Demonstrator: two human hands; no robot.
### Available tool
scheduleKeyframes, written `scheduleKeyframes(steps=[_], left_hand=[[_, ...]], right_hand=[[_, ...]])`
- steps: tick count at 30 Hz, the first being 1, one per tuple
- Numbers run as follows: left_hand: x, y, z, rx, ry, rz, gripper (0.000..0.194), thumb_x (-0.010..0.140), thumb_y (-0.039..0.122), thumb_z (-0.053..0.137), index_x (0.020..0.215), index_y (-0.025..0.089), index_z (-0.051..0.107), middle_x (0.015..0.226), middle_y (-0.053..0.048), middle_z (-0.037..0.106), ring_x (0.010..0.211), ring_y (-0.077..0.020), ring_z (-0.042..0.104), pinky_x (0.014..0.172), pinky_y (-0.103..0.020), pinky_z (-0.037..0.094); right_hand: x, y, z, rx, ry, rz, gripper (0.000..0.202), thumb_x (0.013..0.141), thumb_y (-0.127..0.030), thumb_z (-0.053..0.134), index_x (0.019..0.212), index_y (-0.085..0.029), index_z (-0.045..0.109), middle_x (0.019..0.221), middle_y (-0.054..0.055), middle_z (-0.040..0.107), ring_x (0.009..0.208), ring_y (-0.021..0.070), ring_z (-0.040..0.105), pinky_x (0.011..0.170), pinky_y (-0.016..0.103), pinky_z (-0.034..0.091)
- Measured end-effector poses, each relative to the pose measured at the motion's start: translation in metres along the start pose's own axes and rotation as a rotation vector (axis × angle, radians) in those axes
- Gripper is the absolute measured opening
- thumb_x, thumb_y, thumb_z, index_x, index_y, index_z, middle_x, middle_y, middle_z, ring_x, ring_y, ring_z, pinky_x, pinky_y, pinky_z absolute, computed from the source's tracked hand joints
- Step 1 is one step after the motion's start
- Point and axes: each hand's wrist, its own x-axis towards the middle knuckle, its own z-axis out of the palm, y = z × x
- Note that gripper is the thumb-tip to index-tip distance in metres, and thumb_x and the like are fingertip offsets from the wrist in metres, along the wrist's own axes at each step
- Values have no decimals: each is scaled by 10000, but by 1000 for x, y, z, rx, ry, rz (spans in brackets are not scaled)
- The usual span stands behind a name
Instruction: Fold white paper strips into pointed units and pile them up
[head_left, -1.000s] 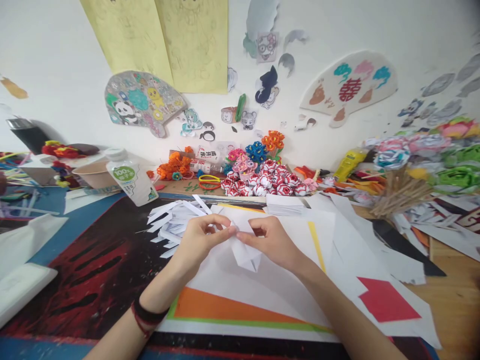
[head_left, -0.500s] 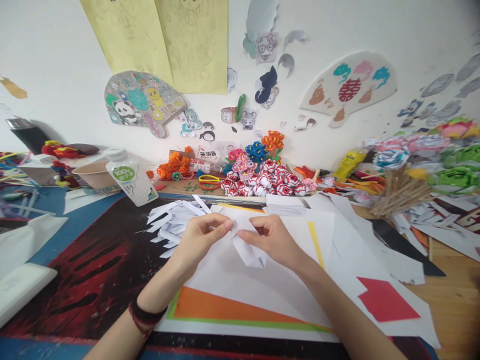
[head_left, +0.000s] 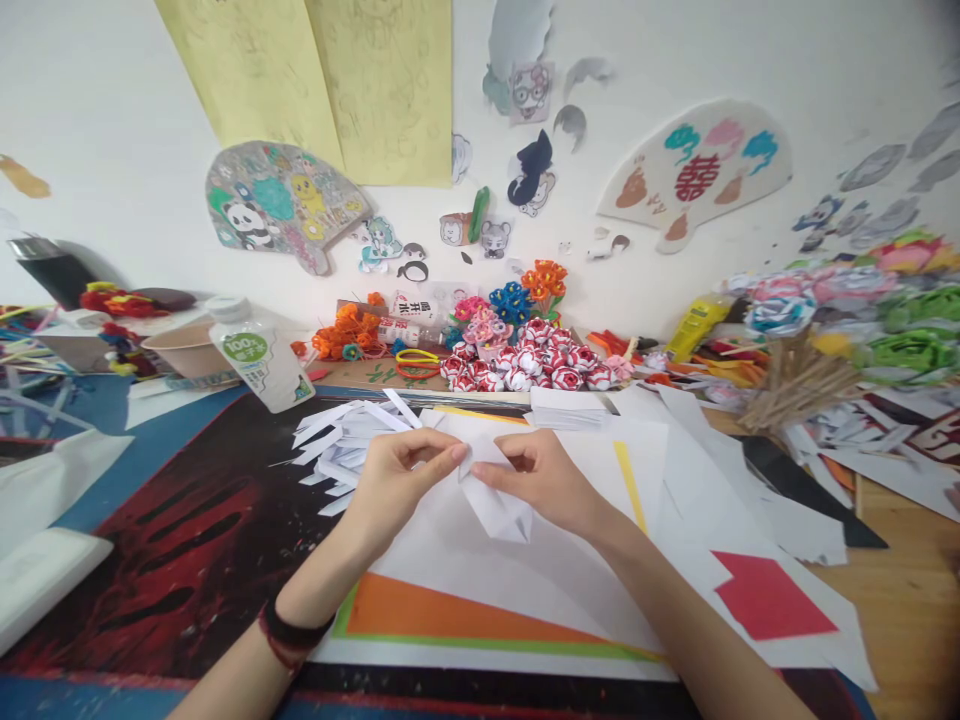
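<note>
A folded piece of white paper is pinched between both hands above a large white sheet. My left hand grips its upper left edge between thumb and index finger. On the other side, my right hand holds the paper with the thumb across its front. The lower end of the folded paper hangs down and shows a crease. Orange paper and a green edge lie under the large sheet. White paper strips are heaped just beyond my left hand.
A white bottle stands at the back left near a bowl. Red and white paper flowers are piled against the wall. Red paper lies at right on white sheets, with a bundle of sticks behind.
The lower end of the folded paper has tilted slightly and opened a little. Both hands keep nearly the same places and still pinch the paper.
</note>
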Motion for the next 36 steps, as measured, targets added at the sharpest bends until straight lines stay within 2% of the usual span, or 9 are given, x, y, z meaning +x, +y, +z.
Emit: scheduleKeyframes(steps=[6, 13, 19, 27, 31, 36], left_hand=[[-2, -1, 2, 172, 65, 126, 191, 817, 336, 662, 765, 158, 707, 777, -31, 698, 735, -150, 593, 680, -239, 448], [-7, -1, 8, 382, 170, 333, 178, 862, 297, 607, 743, 172, 652, 728, -15, 657, 676, -137, 557, 654, -244, 428], [-11, 1, 11, 488, 234, 414, 154, 875, 272, 581, 758, 187, 635, 698, -7, 633, 642, -136, 530, 638, -250, 407], [-12, 4, 9, 405, 114, 353, 162, 865, 286, 595, 760, 174, 648, 705, -9, 621, 647, -129, 513, 635, -244, 404], [-11, 1, 9, 305, 134, 257, 195, 855, 323, 616, 738, 171, 644, 672, -2, 602, 628, -124, 490, 616, -238, 395], [-9, 0, 10, 180, 131, 167, 226, 837, 358, 634, 714, 168, 632, 682, -10, 598, 665, -138, 507, 628, -243, 401]], right_hand=[[-1, -2, 1, 41, -20, 50, 410, 825, -431, 631, 583, -160, 440, 601, -44, 304, 551, 79, 257, 501, 258, 169], [-2, -6, 2, 41, -2, 65, 435, 807, -489, 633, 585, -162, 450, 596, -44, 299, 542, 79, 245, 495, 253, 173], [-2, -5, 3, 32, 20, 72, 439, 783, -519, 644, 591, -159, 482, 589, -40, 325, 536, 82, 269, 484, 247, 197], [-1, -4, 1, 40, 31, 26, 410, 818, -450, 620, 580, -158, 459, 586, -42, 318, 541, 82, 282, 476, 245, 192], [-1, -5, 2, -8, 51, 16, 420, 817, -437, 625, 564, -165, 427, 582, -47, 301, 544, 82, 267, 478, 248, 188], [-1, -3, 4, -19, 41, 32, 387, 812, -431, 633, 584, -153, 489, 587, -41, 327, 547, 85, 268, 491, 254, 192]])
